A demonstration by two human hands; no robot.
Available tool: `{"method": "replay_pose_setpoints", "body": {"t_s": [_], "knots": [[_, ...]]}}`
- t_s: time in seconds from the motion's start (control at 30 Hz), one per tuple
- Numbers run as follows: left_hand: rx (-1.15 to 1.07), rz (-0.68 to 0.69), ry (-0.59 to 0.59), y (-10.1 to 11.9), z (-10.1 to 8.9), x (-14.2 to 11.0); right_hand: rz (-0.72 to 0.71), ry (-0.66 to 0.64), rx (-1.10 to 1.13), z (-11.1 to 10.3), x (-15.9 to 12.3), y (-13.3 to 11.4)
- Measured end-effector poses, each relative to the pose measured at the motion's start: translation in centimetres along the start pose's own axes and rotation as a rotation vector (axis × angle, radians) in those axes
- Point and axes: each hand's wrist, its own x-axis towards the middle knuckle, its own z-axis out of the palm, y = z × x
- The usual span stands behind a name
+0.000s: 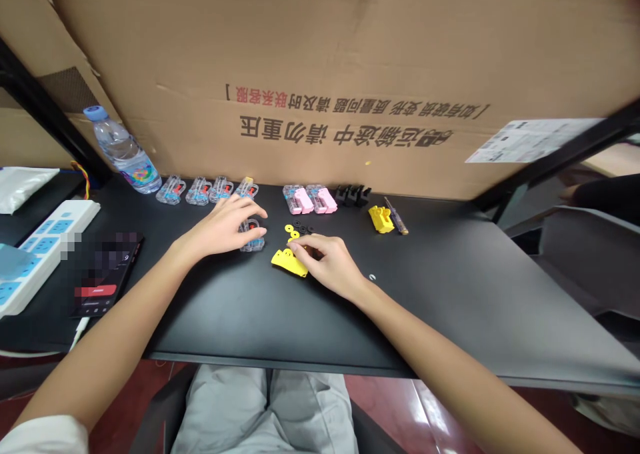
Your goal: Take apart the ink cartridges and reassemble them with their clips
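Note:
My left hand hovers with thumb and fingers apart around a clear plastic casing that has blue and red parts inside. My right hand has its thumb and forefinger pinched together, and what lies between them is too small to make out. Just under and left of those fingertips is a yellow plastic piece. Small yellow rings and black rings are scattered just beyond the right fingertips.
Clear casings line the back left, followed by two pink-and-clear ones, black pieces, another yellow piece and a screwdriver. Leftward are a water bottle, phone and power strip. Cardboard stands behind.

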Motion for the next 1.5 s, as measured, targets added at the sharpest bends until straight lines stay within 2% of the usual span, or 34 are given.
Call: {"method": "replay_pose_setpoints", "body": {"t_s": [0.13,0.23,0.4,0.63,0.77,0.87,1.03,1.17,1.33,1.5], "knots": [[-0.044,0.093,-0.056,2.6,0.3,-0.2,0.019,0.094,-0.012,-0.3,0.1,0.4],[-0.054,0.140,-0.090,3.6,1.2,-0.2,-0.022,0.130,-0.052,-0.8,0.3,1.0],[-0.104,0.170,-0.122,3.1,2.4,0.0,-0.118,-0.021,-0.158,-2.0,0.6,1.7],[-0.173,0.205,-0.182,2.0,2.2,0.3,-0.131,-0.167,-0.223,-4.0,0.8,2.4],[-0.130,0.205,-0.135,1.6,2.5,0.3,-0.122,-0.203,-0.210,-4.0,0.8,2.6],[-0.065,0.197,-0.077,1.8,2.5,0.3,-0.120,-0.181,-0.171,-3.7,0.7,2.3],[0.009,0.150,-0.036,3.8,2.6,-0.2,-0.010,-0.113,0.054,-4.0,0.8,1.2],[0.056,0.120,-0.001,5.3,3.7,-0.7,0.098,-0.185,0.201,-4.2,0.9,0.7],[0.120,0.185,0.059,5.6,4.9,-0.7,0.178,-0.236,0.236,-3.4,0.7,0.1],[0.131,0.237,0.076,5.7,4.8,-0.6,0.224,-0.210,0.217,-2.9,0.6,-0.3]]}}
